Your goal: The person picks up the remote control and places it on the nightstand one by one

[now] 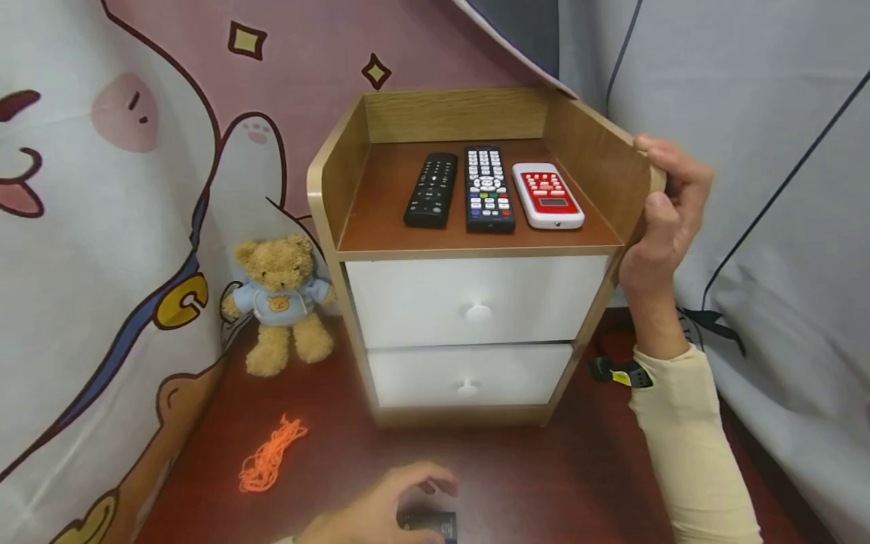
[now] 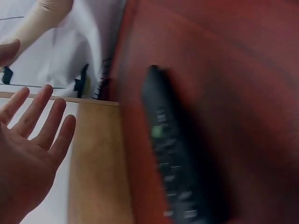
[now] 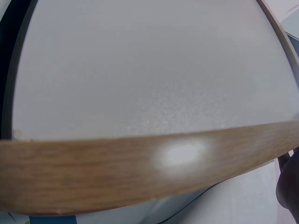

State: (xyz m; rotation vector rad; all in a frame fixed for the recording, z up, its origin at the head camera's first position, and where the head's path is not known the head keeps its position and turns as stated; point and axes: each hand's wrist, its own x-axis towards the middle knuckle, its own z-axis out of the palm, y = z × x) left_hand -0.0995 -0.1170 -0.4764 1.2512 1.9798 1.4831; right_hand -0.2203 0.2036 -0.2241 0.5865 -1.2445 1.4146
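Note:
My right hand [image 1: 669, 208] grips the front edge of the right side panel of a small wooden cabinet [image 1: 598, 151], with the thumb on the near side. At the bottom of the head view, my left hand [image 1: 381, 506] hovers around a black remote control [image 1: 438, 523], fingers curved and apart. The left wrist view shows that hand [image 2: 28, 158] with its fingers spread, apart from the remote [image 2: 175, 154] lying on the red-brown tabletop. On the cabinet's top shelf lie a slim black remote [image 1: 431, 190], a black remote with white buttons [image 1: 488, 189] and a white-and-red remote [image 1: 547, 196].
Two white drawers, an upper [image 1: 421, 298] and a lower [image 1: 414, 378], are closed. A teddy bear [image 1: 279, 298] in a blue top sits left of the cabinet. An orange cord bundle [image 1: 272, 455] lies on the table [image 1: 333, 453]. Cartoon cloth hangs behind.

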